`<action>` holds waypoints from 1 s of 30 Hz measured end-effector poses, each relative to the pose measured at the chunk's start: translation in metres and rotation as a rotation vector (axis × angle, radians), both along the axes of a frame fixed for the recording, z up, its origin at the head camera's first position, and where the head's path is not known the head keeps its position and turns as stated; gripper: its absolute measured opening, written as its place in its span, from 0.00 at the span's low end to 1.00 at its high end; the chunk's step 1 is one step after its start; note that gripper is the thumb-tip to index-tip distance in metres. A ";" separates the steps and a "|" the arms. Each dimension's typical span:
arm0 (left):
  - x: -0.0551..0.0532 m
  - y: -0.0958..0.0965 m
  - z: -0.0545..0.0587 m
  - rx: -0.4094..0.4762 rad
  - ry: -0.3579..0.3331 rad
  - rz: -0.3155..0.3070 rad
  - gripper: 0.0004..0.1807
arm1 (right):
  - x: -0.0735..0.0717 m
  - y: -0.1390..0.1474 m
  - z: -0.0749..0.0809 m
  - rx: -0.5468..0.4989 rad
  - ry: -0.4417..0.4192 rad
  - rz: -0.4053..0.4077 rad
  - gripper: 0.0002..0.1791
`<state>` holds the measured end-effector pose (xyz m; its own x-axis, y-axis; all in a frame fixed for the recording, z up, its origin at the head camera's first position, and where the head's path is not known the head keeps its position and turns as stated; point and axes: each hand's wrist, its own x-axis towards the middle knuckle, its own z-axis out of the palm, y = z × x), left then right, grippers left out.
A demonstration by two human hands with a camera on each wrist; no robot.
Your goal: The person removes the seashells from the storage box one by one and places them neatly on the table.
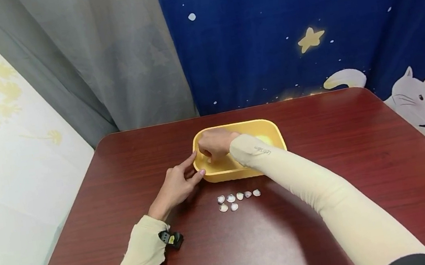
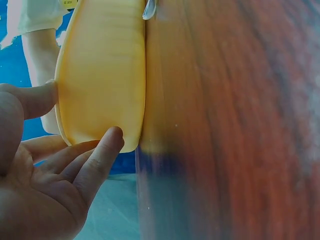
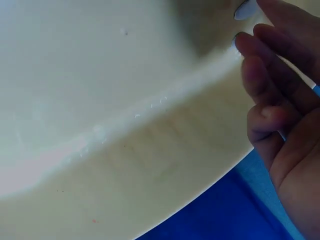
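Note:
A yellow plastic tub (image 1: pixel 246 172) sits on the table, with my left hand (image 1: pixel 176 183) gripping its left end. The thumb is on the tub's rim and the other fingers spread around the end wall, plain in the left wrist view. My right hand (image 1: pixel 216 143) reaches down inside the tub at its left side, fingers curled. In the right wrist view a small pale, dark-edged shell (image 3: pixel 245 9) shows at its fingertips. In front of the tub lie several small white seashells (image 1: pixel 231 198) in two short rows, the farther row longer.
The dark red wooden table (image 1: pixel 362 152) extends around the tub. Beyond its far edge hang a grey curtain (image 1: pixel 112 60) and a blue starry curtain (image 1: pixel 249 46). A white patterned panel (image 1: pixel 2 148) stands along the left side. My right sleeve (image 1: pixel 304 178) crosses over the tub's near rim.

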<state>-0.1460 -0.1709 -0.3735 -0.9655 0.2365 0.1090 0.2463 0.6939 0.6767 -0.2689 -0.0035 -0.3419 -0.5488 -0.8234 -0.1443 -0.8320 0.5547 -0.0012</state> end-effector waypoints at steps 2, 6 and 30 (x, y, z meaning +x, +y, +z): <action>0.000 0.000 0.000 0.012 -0.011 -0.002 0.37 | -0.001 0.000 -0.002 0.001 -0.003 -0.005 0.08; -0.001 0.000 -0.001 0.012 -0.014 0.003 0.36 | -0.002 -0.001 -0.006 -0.004 0.000 0.005 0.08; -0.001 -0.002 -0.001 0.003 -0.017 -0.005 0.37 | 0.000 -0.004 -0.010 0.009 -0.037 -0.033 0.14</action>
